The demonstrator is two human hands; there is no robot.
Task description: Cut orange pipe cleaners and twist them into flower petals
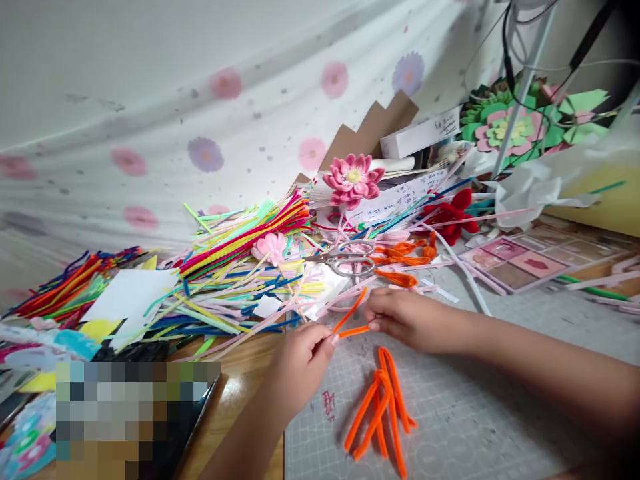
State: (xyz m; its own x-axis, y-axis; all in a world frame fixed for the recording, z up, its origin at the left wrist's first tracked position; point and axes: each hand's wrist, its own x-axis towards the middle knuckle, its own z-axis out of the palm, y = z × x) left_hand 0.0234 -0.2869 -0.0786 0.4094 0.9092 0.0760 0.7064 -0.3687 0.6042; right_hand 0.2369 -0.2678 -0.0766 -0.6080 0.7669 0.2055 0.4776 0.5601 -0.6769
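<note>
An orange pipe cleaner (353,331) is stretched between my two hands, bent so that a second strand slants up from my left fingers. My left hand (309,357) pinches it at the bend. The fingertips of my right hand (400,319) close on its other end. Below them, several folded orange pipe cleaners (384,407) lie bunched on the grey cutting mat (320,453). Beyond my right hand, looped orange pipe cleaner pieces (400,253) rest near a pair of scissors (350,259).
Heaps of coloured pipe cleaners (250,240) cover the back left. A pink flower (354,180) and a red flower (453,217) stand behind the scissors. At right lies a makeup palette (525,260). A dark-edged device (200,413), partly pixelated, sits front left on the wooden table (245,387).
</note>
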